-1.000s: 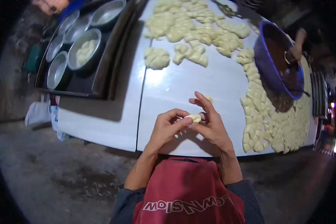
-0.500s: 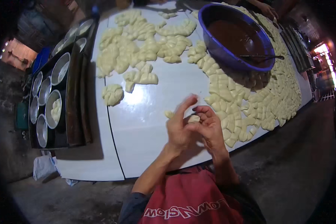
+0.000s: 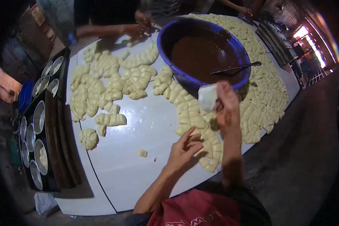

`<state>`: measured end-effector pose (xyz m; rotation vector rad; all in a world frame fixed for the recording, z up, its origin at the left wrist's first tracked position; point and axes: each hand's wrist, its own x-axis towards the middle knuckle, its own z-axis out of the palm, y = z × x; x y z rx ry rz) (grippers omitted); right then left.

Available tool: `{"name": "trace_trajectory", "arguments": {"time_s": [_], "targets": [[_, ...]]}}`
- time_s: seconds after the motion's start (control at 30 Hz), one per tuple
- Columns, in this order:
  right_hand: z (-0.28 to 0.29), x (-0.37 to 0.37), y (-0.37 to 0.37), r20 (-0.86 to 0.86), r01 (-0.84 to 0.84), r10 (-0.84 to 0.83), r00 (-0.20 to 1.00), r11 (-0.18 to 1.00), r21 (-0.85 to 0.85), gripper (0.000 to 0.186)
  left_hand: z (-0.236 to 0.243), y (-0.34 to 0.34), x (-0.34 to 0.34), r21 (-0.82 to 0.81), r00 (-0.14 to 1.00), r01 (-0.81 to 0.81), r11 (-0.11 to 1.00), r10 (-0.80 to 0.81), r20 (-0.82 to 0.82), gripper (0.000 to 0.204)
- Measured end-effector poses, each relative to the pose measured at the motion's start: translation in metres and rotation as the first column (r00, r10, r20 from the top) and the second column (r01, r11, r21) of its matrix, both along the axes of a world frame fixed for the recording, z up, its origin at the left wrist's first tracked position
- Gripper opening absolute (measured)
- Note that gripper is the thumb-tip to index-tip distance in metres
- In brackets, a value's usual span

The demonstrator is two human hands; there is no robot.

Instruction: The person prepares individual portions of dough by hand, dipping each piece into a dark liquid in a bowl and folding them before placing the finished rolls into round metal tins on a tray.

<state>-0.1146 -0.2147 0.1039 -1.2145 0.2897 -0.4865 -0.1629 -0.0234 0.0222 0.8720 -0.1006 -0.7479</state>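
My right hand [image 3: 228, 105] is raised beside the near rim of the blue tub [image 3: 174, 71], holding a white, squarish piece [image 3: 207, 97] that I cannot identify for sure. Brown filling [image 3: 194, 56] fills much of the tub, with a long-handled dark utensil [image 3: 233, 69] lying across its right side. My left hand [image 3: 182, 150] is open, fingers apart and curved over the edge of a band of pale dough pieces [image 3: 211, 156]. Left of it, a small dough piece [image 3: 142, 153] lies alone on the white table [image 3: 128, 180].
Black trays [image 3: 56, 183] of round metal pans [image 3: 39, 116] line the left side. More dough [image 3: 113, 84] covers the upper-left and right table. Dark stacked trays [image 3: 273, 45] sit at the right edge. Co-workers' hands [image 3: 137, 30] and another arm [image 3: 243, 11] reach in at the far side.
My hands, earlier together around a small dough piece, have separated; the right has risen toward the tub with the white piece. The view has turned, and co-workers' hands show at the far edge.
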Motion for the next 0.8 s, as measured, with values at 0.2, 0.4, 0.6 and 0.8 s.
{"name": "trace_trajectory", "arguments": {"time_s": [0.2,0.4,0.6,0.8], "targets": [[0.008,0.097,-0.086,-0.424,-0.368,0.046,0.904,0.586,-0.722,0.022,0.005,0.026,0.032,0.281,0.995,-0.003,0.96,-0.025,0.097,0.043],[-0.019,0.124,-0.11,-0.725,-0.738,0.138,0.675,0.153,-0.658,0.027,0.012,0.032,0.035,0.376,0.992,-0.009,0.927,-0.038,0.117,0.038],[0.0,0.099,-0.083,-0.514,-0.508,0.032,0.857,0.213,-0.834,0.027,0.012,0.037,0.035,0.419,0.996,-0.06,0.906,0.029,0.081,0.039],[0.027,0.057,-0.063,-0.233,-0.277,0.219,0.947,0.927,-0.254,0.014,0.031,0.018,0.044,0.416,0.975,-0.013,0.909,-0.08,0.206,0.035]]}}
